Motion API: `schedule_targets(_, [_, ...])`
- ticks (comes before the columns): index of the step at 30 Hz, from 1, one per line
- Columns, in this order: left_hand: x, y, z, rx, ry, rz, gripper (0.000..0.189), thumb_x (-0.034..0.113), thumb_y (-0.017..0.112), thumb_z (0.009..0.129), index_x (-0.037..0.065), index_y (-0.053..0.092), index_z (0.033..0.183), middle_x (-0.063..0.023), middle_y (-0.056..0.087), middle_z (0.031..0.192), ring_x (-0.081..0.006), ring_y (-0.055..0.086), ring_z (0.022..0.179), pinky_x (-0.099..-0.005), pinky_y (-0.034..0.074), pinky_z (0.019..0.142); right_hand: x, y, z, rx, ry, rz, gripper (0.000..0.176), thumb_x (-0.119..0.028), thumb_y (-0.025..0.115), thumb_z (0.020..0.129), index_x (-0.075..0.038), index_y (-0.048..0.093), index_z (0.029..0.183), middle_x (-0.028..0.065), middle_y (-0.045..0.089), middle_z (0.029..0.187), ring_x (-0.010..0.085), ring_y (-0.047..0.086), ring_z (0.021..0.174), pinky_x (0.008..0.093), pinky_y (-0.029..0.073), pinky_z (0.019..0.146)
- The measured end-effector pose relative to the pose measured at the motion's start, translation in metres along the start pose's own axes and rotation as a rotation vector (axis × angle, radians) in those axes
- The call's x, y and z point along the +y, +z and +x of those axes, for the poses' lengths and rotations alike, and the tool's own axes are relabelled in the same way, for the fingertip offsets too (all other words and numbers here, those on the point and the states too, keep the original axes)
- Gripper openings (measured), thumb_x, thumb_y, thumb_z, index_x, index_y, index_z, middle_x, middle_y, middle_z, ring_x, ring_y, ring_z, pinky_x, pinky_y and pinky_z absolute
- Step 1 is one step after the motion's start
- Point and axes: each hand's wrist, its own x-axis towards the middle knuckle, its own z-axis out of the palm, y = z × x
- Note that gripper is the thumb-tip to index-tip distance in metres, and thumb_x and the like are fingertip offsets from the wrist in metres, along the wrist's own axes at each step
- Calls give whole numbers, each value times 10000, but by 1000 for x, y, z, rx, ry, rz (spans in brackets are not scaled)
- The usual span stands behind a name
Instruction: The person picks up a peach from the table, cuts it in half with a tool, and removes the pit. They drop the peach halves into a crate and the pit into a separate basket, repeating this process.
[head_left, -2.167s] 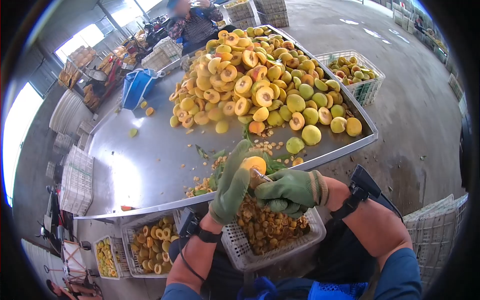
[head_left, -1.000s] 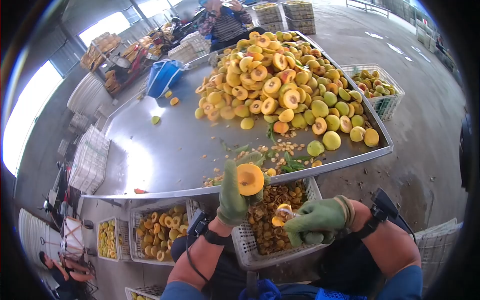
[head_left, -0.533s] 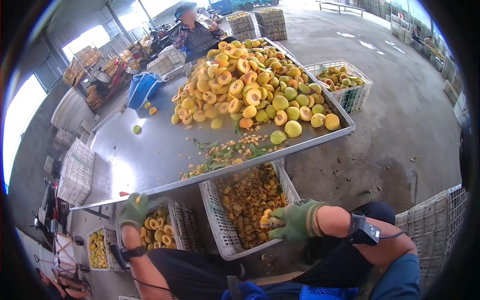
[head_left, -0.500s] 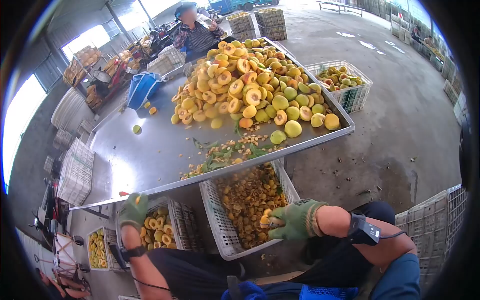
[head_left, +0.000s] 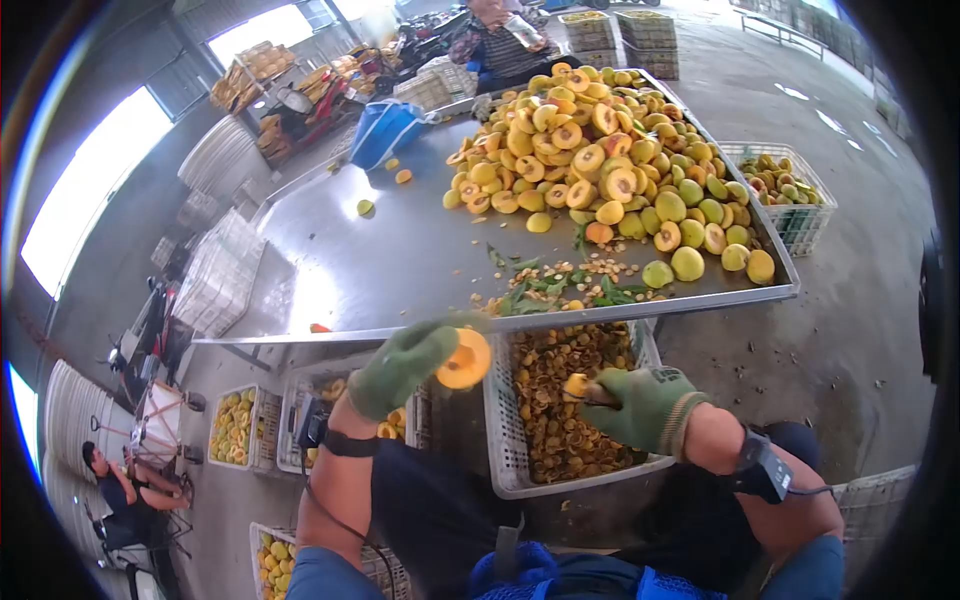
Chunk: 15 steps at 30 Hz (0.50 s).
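My left hand [head_left: 405, 368], in a green glove, grips a halved peach [head_left: 465, 359] with its orange cut face and hollow turned outward, near the table's front edge. My right hand [head_left: 640, 408], gloved likewise, is closed around a small tool [head_left: 601, 394]; the fingers hide most of it. At the tool's tip sits an orange-yellow bit of peach [head_left: 576, 386]. Below the right hand stands a white crate [head_left: 507, 440] full of pits and scraps [head_left: 570, 440]. A heap of halved and whole peaches [head_left: 600, 150] covers the right part of the metal table [head_left: 400, 250].
Crates of peach halves stand at lower left: one [head_left: 290, 420] partly behind my left arm, another [head_left: 240, 428] beyond it. Leaves and loose pits [head_left: 560, 285] lie along the table's front edge. A blue bag [head_left: 385, 133] rests at the back; a person [head_left: 500, 45] sits behind the table.
My left hand has come from above the left crate toward the middle, and a peach half now shows in it. The view has turned left; my right hand stays over the scrap crate.
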Motion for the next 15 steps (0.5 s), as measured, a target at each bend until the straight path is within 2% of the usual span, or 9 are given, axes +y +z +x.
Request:
schedule_targets(4, [4,35,20,-45,12,-37,500,342,521,1088,-46,563,1401,-136,657,1341,-176,606,1233,-333,464,1075,-12,7,0,205,-166,234,317,-373,663,954,-56,648,953,201,710,887,413,694,842,494,531,743])
schedule_targets(10, [-10,60,35,13,164,-61,514,341,543,1079,-37,542,1427,-139,659,1342,-192,616,1226,-365,445,1098,-6,25,6,370,-239,178,328,-359,677,952,-42,618,889,191,695,841,415,678,792,502,521,704])
schedule_targets(13, [-19,64,38,2,139,-109,511,330,531,1084,-35,527,1443,-145,670,1324,-204,623,1221,-367,447,1096,-6,24,6,362,-219,160,343,-373,687,944,-41,615,898,185,694,842,413,677,787,507,520,700])
schedule_targets(15, [-23,65,39,13,164,-109,511,327,521,1089,-35,518,1450,-144,676,1314,-207,625,1219,-367,448,1096,-7,19,3,260,-161,138,340,-385,655,955,-47,619,943,193,701,894,411,684,841,513,523,737])
